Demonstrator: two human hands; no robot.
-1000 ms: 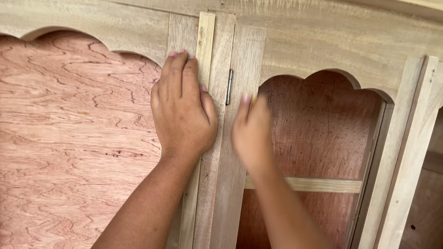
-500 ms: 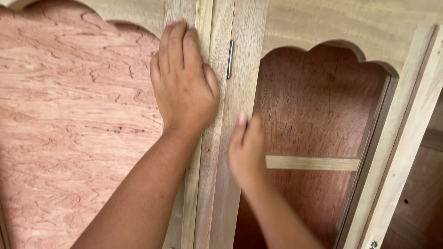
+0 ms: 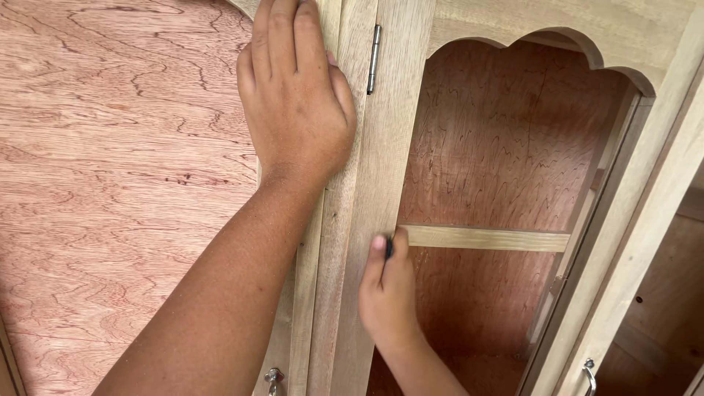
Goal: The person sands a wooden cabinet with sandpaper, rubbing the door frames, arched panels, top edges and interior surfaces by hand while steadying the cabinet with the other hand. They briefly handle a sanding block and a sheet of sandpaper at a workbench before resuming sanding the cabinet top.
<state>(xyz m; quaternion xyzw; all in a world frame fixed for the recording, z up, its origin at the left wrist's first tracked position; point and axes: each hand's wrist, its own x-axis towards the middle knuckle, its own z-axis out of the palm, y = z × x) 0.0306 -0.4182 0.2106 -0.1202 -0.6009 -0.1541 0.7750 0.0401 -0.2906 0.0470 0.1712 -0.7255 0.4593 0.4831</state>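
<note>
My left hand (image 3: 297, 110) lies flat on a pale wooden cabinet door stile (image 3: 334, 242), just left of a small metal hinge (image 3: 373, 59); it holds nothing. Lower down, my right hand (image 3: 389, 293) rests against the neighbouring upright stile (image 3: 385, 161), level with the inner shelf (image 3: 484, 237). Its fingers are pinched on a small dark object (image 3: 389, 248), of which only the tip shows; what it is I cannot tell.
A reddish plywood panel (image 3: 110, 183) fills the left door. The right opening has an arched top and a reddish back panel (image 3: 506, 147). Metal handles show at the bottom (image 3: 273, 378) and lower right (image 3: 589, 370). Another pale frame (image 3: 645, 220) slants at the right.
My right hand has slid down the stile from near the hinge to shelf level. My left hand has stayed pressed on the door stile.
</note>
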